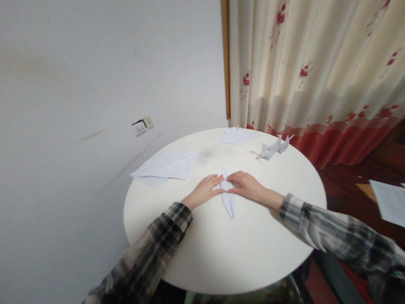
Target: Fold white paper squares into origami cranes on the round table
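Note:
A narrow, pointed piece of folded white paper lies flat near the middle of a round white table. My left hand rests on the table at its left side, fingers stretched flat and pressing the paper's upper edge. My right hand lies at its right side, fingers curled and pinching the upper part of the fold. Both sleeves are plaid.
A stack of white sheets overhangs the table's left rim. More folded paper and two finished paper cranes sit at the far edge. A flowered curtain hangs behind; a wall socket is at left.

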`<action>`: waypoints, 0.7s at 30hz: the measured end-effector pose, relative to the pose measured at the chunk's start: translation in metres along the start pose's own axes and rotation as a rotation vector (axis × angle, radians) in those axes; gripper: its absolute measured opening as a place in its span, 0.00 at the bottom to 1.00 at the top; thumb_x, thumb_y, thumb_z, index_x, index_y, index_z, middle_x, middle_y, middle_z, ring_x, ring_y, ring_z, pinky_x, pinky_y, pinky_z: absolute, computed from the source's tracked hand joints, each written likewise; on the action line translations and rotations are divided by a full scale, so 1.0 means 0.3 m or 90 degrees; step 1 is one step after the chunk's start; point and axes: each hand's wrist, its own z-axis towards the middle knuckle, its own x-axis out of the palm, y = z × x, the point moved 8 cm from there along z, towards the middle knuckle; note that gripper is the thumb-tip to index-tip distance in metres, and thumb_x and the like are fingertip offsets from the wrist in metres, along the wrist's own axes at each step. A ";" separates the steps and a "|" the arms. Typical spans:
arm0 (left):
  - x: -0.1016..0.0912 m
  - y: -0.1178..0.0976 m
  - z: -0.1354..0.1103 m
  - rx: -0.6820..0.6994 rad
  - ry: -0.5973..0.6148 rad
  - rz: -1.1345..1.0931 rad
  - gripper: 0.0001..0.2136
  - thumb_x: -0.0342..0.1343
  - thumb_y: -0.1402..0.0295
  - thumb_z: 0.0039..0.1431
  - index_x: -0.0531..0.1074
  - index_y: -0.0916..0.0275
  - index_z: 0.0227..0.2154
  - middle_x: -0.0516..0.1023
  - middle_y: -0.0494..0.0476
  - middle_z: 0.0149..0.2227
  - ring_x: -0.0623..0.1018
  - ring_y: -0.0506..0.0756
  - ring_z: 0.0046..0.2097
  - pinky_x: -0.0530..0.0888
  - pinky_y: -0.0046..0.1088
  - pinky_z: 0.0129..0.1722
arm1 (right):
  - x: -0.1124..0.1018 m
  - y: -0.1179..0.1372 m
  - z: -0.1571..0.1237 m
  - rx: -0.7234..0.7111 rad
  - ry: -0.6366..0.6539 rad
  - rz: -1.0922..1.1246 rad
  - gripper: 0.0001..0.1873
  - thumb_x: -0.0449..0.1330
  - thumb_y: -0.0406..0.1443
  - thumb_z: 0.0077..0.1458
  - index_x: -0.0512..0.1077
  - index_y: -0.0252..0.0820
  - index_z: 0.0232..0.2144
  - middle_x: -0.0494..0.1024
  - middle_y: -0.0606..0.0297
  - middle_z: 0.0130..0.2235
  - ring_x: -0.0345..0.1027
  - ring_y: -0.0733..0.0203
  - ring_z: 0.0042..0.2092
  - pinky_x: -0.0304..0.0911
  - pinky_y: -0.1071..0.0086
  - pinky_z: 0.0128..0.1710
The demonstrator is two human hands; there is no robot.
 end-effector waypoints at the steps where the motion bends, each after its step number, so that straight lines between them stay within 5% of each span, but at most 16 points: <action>1: 0.004 0.004 0.000 -0.005 0.009 0.003 0.25 0.50 0.56 0.54 0.61 0.63 0.53 0.62 0.58 0.56 0.59 0.57 0.58 0.56 0.35 0.57 | 0.004 -0.004 0.001 0.003 0.011 -0.006 0.24 0.56 0.48 0.49 0.68 0.39 0.44 0.72 0.56 0.44 0.63 0.54 0.47 0.58 0.60 0.47; 14: 0.025 0.011 0.025 -0.033 0.159 -0.005 0.38 0.50 0.49 0.50 0.47 0.65 0.59 0.47 0.62 0.62 0.47 0.58 0.62 0.46 0.33 0.60 | 0.067 -0.067 0.018 0.076 0.229 0.012 0.46 0.53 0.59 0.41 0.48 0.48 0.59 0.51 0.63 0.61 0.38 0.45 0.62 0.34 0.49 0.58; 18: 0.019 0.019 0.044 -0.019 0.169 -0.025 0.42 0.52 0.47 0.46 0.47 0.66 0.59 0.46 0.63 0.62 0.46 0.58 0.63 0.45 0.33 0.60 | 0.054 -0.051 0.030 0.076 0.246 0.001 0.51 0.54 0.60 0.38 0.46 0.44 0.60 0.49 0.60 0.61 0.37 0.44 0.62 0.34 0.49 0.58; 21: 0.008 0.021 0.043 -0.014 0.158 -0.053 0.41 0.53 0.48 0.46 0.47 0.66 0.59 0.46 0.64 0.62 0.46 0.57 0.63 0.45 0.33 0.60 | 0.034 -0.028 0.029 0.051 0.205 -0.030 0.45 0.50 0.59 0.44 0.50 0.42 0.58 0.52 0.57 0.60 0.40 0.45 0.61 0.36 0.48 0.58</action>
